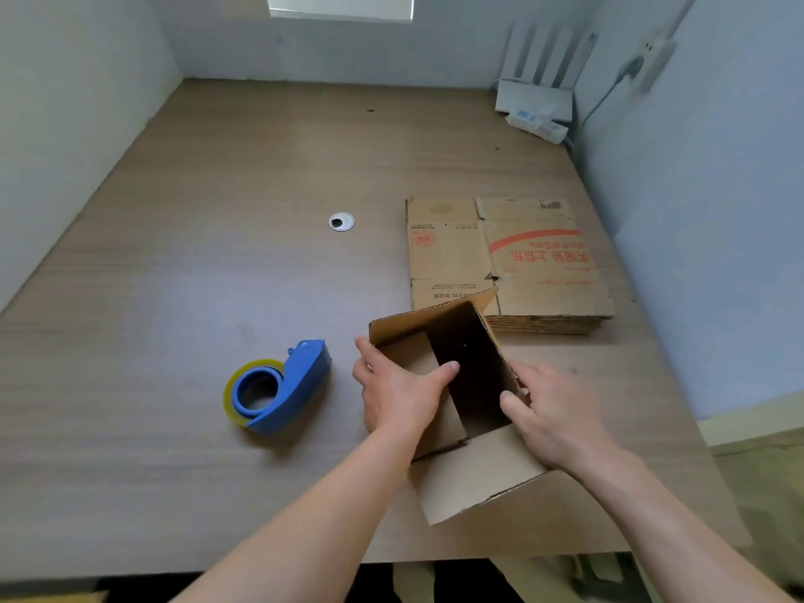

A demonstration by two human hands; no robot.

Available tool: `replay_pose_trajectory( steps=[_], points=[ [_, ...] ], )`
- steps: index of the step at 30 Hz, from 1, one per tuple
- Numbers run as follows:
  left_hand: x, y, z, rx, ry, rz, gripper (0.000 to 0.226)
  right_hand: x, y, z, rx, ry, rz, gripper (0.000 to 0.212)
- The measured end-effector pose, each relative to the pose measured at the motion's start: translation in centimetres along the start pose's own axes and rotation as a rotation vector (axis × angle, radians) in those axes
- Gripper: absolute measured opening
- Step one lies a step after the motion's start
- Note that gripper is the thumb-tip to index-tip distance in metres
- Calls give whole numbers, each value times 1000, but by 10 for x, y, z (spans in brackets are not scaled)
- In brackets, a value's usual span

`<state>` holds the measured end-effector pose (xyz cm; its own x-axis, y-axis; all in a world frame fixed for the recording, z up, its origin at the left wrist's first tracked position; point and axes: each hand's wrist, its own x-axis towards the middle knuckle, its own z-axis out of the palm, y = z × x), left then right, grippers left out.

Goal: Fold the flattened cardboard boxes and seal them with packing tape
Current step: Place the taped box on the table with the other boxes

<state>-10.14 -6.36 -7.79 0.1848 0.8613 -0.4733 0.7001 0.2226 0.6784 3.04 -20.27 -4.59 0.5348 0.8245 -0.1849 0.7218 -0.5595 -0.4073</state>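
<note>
I am holding the opened box (474, 472) near the front edge of the desk (174, 298), its open mouth facing up at me. My left hand (400, 398) is gripping the left flap with the thumb curled onto the inside, and my right hand (554, 413) is pinching the right wall, thumb inside and fingers behind. What I am worrying about is squareness: the walls are looking skewed, so if I am pressing the flaps down like this, I judge they will be meeting crooked and leaving a gap for the tape to bridge. The near flap is also reaching toward the desk's edge, so a careless push could be sliding the box off. With both hands busy, letting one go for the tape is likely letting the flaps spring open. The tape dispenser (278, 389) is lying just left of the box with nothing between. The stack of flattened boxes (509, 263) is sitting right behind, crowding the far flap; whether they are touching I cannot tell. A cable grommet (341, 221) and a router (535, 97) are lying well apart.
</note>
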Motion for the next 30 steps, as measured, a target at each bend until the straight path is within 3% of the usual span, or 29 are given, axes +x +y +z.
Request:
replay_pose_trajectory(
  steps=[2, 4, 8, 10, 19, 23, 25, 27, 30],
  points=[
    [4, 1, -3, -10, -26, -3, 131, 0, 2, 2, 167, 70, 4, 16],
    [6, 3, -11, -148, -107, -23, 121, 3, 8, 6, 355, 142, 122, 28],
    [1, -6, -49, -592, -412, -56, 77, 20, 28, 7, 738, 192, 406, 13],
    [-2, -20, -69, -668, -541, -28, 67, 32, 37, 6, 848, 199, 453, 9],
    [-1, -54, -111, -295, -569, 13, 65, 78, 39, -9, 617, -67, 661, 34],
    [10, -46, -121, 177, -444, 183, 77, 72, 30, -6, 1382, -85, 736, 25],
    [12, -40, -118, 315, -393, 287, 89, 61, 27, -2, 1687, 34, 714, 29],
    [12, -38, -110, 371, -350, 350, 94, 42, 22, 7, 1814, 220, 653, 31],
    [11, -41, -98, 297, -325, 338, 75, -8, -1, 29, 1673, 377, 533, 35]
  ],
)
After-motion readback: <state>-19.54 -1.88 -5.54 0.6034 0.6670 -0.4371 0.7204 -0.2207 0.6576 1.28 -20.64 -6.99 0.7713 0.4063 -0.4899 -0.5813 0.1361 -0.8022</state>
